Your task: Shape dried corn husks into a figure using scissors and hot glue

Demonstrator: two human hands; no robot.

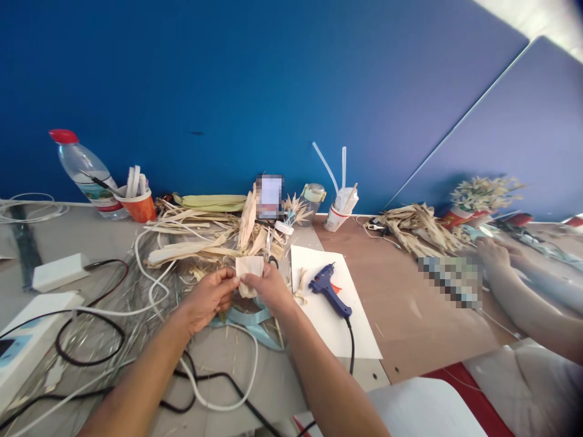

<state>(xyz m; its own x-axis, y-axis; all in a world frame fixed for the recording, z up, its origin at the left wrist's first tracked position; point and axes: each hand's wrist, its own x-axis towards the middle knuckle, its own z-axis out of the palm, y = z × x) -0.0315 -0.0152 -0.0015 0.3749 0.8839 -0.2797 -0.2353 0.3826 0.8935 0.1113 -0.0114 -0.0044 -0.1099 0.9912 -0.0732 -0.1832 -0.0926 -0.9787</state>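
A small pale piece of dried husk [249, 267] is held up above the table between my two hands. My right hand [268, 288] pinches it, the thumb across its front. At its left edge, my left hand [210, 299] has its fingers and thumb pressed together on it. Behind the hands lies a heap of dried corn husks [195, 252], with scissors [272, 260] partly hidden among them. Light blue ribbon [255, 332] curls beneath my hands. On a white sheet [359, 340] to the right rests a blue glue gun [330, 290] beside husk scraps.
Cables [252, 370] and a white power strip [27, 346] spread over the left side. A bottle [88, 176], an orange cup [138, 206] and a white cup [336, 220] stand along the blue partition. At the right, another person's hands [494, 255] are near more husks [421, 227].
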